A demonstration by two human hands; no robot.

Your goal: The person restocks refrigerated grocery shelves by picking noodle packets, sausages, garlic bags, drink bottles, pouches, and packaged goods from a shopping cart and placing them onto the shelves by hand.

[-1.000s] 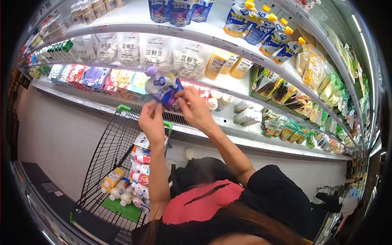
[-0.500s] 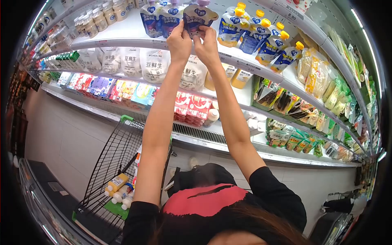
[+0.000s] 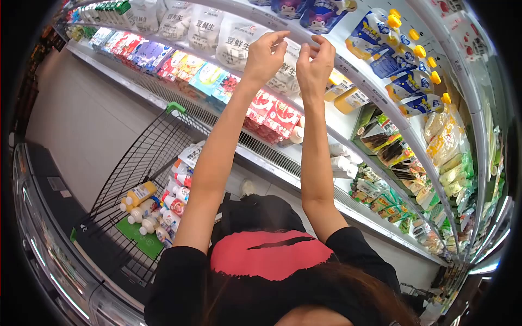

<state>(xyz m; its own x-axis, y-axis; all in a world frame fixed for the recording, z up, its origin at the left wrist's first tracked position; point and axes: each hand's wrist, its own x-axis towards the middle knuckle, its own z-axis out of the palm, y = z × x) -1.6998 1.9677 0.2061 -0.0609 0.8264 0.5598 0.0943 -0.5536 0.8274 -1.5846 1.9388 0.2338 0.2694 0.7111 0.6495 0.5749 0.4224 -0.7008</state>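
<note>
My left hand [image 3: 265, 58] is held up in front of the shelves, fingers curved and apart, with nothing in it. Beside it, my right hand [image 3: 316, 68] is also empty, its fingers bent and loosely spread. Just above both hands, a dark blue spouted yogurt pouch [image 3: 325, 16] with a cartoon figure stands on the upper shelf [image 3: 296, 31], its top cut off by the view. Another such pouch [image 3: 288, 7] is to its left. Behind my left hand are white bags [image 3: 236, 43] with Chinese lettering.
A black wire shopping cart [image 3: 144, 144] with bottles [image 3: 142, 193] and other goods stands at lower left. Yellow-capped pouches [image 3: 372, 35] line the shelf at right. Red cartons [image 3: 272, 111] and bottles of yellow drink [image 3: 350, 100] sit lower down.
Both hands have let go of the pouch, which now stands on the shelf, and have come down and apart from it. The view has tilted down and turned, showing more of the cart.
</note>
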